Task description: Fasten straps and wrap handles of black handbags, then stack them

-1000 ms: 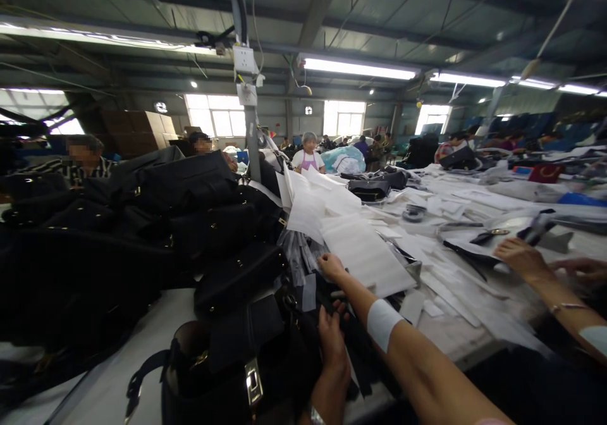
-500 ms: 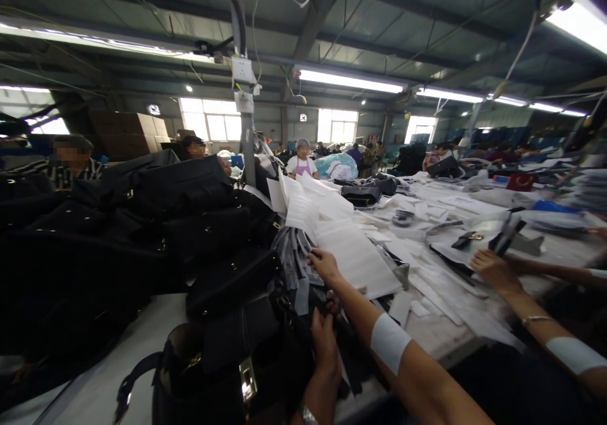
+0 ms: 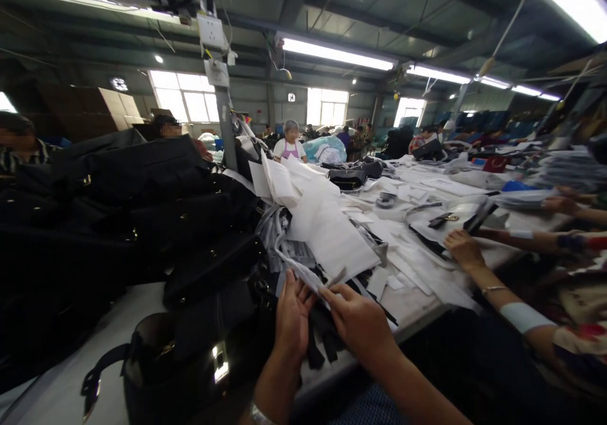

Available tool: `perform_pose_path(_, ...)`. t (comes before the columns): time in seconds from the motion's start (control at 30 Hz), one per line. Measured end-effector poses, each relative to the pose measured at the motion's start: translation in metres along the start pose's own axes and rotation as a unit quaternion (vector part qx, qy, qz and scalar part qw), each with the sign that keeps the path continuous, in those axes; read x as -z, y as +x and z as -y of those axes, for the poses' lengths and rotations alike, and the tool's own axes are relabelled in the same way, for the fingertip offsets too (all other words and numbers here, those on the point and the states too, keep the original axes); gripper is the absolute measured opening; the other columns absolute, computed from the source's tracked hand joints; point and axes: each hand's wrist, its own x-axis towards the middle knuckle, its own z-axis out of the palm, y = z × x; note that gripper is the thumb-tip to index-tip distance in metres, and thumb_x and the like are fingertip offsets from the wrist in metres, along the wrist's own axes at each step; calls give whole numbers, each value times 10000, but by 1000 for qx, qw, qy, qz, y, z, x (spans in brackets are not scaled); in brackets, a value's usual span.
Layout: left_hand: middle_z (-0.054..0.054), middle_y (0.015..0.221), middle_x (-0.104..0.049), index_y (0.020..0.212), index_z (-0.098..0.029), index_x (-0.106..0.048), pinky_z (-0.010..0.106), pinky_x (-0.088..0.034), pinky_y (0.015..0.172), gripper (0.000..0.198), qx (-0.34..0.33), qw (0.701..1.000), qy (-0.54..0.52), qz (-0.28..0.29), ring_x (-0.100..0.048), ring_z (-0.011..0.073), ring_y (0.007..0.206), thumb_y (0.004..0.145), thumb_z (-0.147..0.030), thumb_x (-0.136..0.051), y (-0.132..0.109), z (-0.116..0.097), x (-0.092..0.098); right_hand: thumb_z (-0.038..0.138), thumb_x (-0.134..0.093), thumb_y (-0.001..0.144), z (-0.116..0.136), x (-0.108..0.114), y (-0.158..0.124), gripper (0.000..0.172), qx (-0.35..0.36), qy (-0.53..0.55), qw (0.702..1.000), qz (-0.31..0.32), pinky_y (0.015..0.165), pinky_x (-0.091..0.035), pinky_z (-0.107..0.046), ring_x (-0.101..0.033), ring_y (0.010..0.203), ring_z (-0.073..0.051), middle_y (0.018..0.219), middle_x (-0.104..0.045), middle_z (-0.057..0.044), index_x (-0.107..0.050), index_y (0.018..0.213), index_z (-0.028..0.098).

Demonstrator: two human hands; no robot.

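A long strap in pale, cloudy wrapping curves from the strap pile toward me. My right hand pinches its near end between thumb and fingertips. Beside it, my left hand is palm up with fingers stretched out. The strap passes at those fingertips; whether they touch it I cannot tell. Below both hands, dark strap ends hang near the table edge. To the left stands a black handbag with a shiny gold clasp, its handle lying out to the side.
Black bags are heaped high on my left. White foam sheets and wrapped pieces cover the table ahead. At right, a co-worker's hand is on a part-wrapped bag. A post with sockets rises beyond the heap.
My right hand has drawn back from the strap pile toward me, bringing a wrapped strap. My left hand has turned palm up and moved left. The view has shifted right.
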Motion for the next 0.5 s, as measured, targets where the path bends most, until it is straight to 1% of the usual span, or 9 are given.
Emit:
perform_pose_path(0.07, 135, 1042, -708, 1072, -123, -657, 335, -577, 824, 287, 40, 999, 7, 5, -696, 218, 892, 902, -353, -658, -6, -6, -1, 321, -573, 913, -3, -11, -32, 427, -4, 105, 994, 13, 848, -513, -380, -672, 989, -283, 1199, -693, -73, -606, 1335, 380)
perform_pose_path(0.13, 109, 977, -703, 1010, -111, -672, 283, -578, 751, 236, 60, 998, 32, -11, -679, 171, 782, 835, -257, -733, -16, -6, 3, 427, -636, 888, -8, -17, -55, 461, -26, 233, 971, 43, 850, -526, -387, -676, 973, -280, 1179, -703, -66, -596, 1345, 375)
perform_pose_path(0.2, 71, 913, -678, 1014, -118, -673, 232, -558, 665, 277, 71, 996, 53, -8, -633, 124, 693, 792, -248, -775, -29, -5, 7, 509, -622, 889, -16, -18, -67, 456, -82, 348, 933, 48, 789, -543, -380, -691, 884, -263, 1094, -730, -71, -627, 1307, 329)
perform_pose_path(0.27, 14, 799, -619, 1057, -138, -668, 161, -469, 517, 344, 86, 992, 88, 28, -527, 68, 567, 786, -312, -789, -46, -6, 10, 594, -572, 893, -24, -17, -71, 487, -161, 444, 881, 11, 748, -552, -380, -702, 836, -260, 1016, -747, -98, -670, 1223, 250)
perform_pose_path(0.3, -12, 736, -577, 1070, -146, -666, 137, -392, 449, 370, 102, 987, 118, 49, -449, 47, 506, 793, -362, -784, -55, -8, 12, 634, -553, 886, -28, -16, -70, 527, -200, 493, 847, -9, 773, -555, -389, -709, 863, -267, 1016, -748, -114, -678, 1187, 220)
perform_pose_path(0.33, -30, 683, -539, 1068, -152, -668, 127, -313, 404, 391, 124, 978, 155, 67, -372, 33, 460, 800, -416, -772, -64, -12, 14, 665, -535, 881, -31, -14, -67, 564, -230, 546, 805, -17, 819, -554, -402, -712, 915, -274, 1041, -746, -127, -677, 1169, 202)
perform_pose_path(0.4, -56, 576, -469, 1017, -154, -679, 134, -197, 372, 440, 183, 948, 240, 95, -253, 20, 406, 791, -524, -750, -82, -23, 19, 696, -499, 885, -36, -10, -61, 612, -260, 659, 706, -2, 913, -537, -419, -704, 1011, -273, 1113, -733, -137, -660, 1187, 188)
perform_pose_path(0.47, -62, 500, -410, 911, -152, -695, 155, -155, 372, 499, 236, 911, 319, 115, -203, 24, 395, 737, -616, -753, -97, -35, 27, 689, -477, 902, -42, -7, -53, 615, -262, 748, 610, 13, 956, -523, -411, -698, 1050, -259, 1139, -726, -138, -652, 1186, 172)
perform_pose_path(0.5, -54, 486, -405, 844, -156, -701, 166, -164, 374, 525, 256, 893, 350, 120, -213, 34, 402, 694, -655, -765, -103, -42, 33, 673, -481, 910, -46, -6, -49, 596, -263, 777, 571, 8, 945, -531, -402, -703, 1038, -251, 1126, -730, -140, -658, 1157, 160)
